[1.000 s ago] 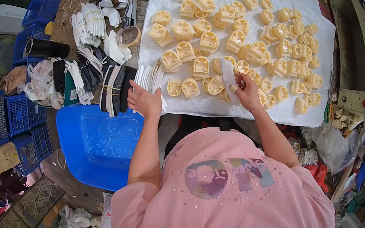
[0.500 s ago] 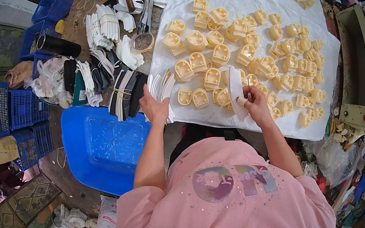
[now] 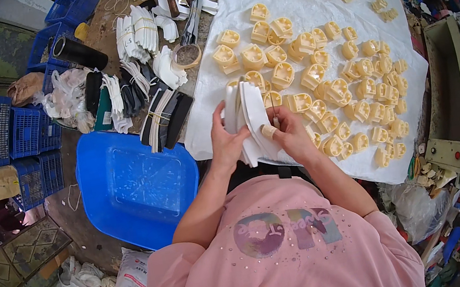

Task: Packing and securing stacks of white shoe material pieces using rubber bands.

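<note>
Table: a white sheet [image 3: 210, 98] covered most of the worktop, its near edge close to the person.
Tub: a blue plastic basin [image 3: 145, 182] stood at the near left, below the worktop.
Caps: D-shaped cream plastic pieces [image 3: 282, 75] lay scattered beyond and right of the hands.
Bundle: banded black and white strips [image 3: 178, 120] lay on the left.
Hands: the left hand [image 3: 227, 144] was clamped on the strips' left side; the right hand [image 3: 290, 134] closed against their right.
Slip risk: loose strips could have fanned out if the left pinch slackened.
Strips: the white stack [image 3: 252, 109] stood between both hands, its far ends projecting past the fingers.
Tool: something thin [image 3: 275, 116], unidentifiable, showed at the right fingers.
</note>
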`<state>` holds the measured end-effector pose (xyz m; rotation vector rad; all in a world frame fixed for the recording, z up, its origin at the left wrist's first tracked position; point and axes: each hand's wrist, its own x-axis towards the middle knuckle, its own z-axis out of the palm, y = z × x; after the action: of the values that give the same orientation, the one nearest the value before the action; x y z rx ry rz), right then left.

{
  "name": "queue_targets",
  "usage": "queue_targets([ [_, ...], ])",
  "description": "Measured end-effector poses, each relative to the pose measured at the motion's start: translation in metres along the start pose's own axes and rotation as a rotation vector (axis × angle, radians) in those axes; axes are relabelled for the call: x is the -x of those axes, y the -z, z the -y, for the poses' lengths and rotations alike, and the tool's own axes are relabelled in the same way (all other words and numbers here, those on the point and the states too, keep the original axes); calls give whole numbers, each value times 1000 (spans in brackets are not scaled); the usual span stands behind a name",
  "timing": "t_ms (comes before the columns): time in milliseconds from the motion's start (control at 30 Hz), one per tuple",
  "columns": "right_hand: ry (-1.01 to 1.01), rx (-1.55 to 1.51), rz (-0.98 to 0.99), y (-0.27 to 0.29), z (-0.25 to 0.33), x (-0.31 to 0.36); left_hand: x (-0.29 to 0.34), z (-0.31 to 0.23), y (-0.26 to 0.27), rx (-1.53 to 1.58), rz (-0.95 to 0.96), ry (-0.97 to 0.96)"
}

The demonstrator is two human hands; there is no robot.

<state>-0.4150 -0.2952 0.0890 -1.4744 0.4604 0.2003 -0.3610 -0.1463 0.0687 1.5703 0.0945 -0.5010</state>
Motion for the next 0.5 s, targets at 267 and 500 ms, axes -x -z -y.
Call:
queue_targets([
  [267, -38, -130, -49, 1, 1, 9, 8, 13, -16, 148, 122, -45],
  [500, 31, 29, -53, 13, -11, 17, 16, 20, -45, 267, 154, -62],
])
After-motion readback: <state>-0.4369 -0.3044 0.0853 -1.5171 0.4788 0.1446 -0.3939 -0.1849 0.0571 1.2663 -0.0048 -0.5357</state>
